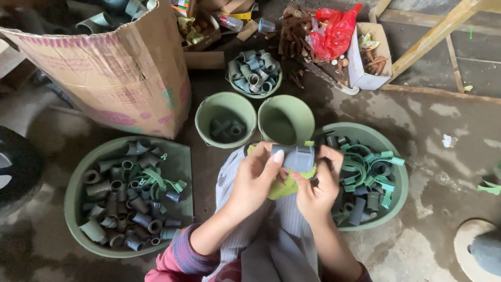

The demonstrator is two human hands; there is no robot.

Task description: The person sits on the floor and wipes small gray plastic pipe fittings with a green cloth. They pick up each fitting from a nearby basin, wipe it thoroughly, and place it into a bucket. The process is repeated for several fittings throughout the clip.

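Both hands are meeting at the centre of the frame over the person's lap. The left hand [254,180] is closing around the left end of a short grey pipe piece [295,156], its thumb pressing on the top, while the right hand [318,185] is gripping the same piece from the right and from below, so the two hands are clamped together on it. A yellow-green rag [282,189] is lying under the piece, showing between the palms.

At the lower left a large green basin [180,156] is holding a heap of grey pipe fittings [120,203] with a few green strips among them. At the right another green basin [399,196] is sitting just beside the right hand, filled with green plastic strips [368,167] and some grey fittings. Above the hands two green buckets are standing side by side: the left bucket [206,112] is holding a few fittings, and the right bucket [309,115] is tilting toward the camera. Higher up a small green bowl [254,73] is piled with fittings. A big cardboard box [120,73] is filling the upper left, and a red plastic bag [334,31] is lying at the top
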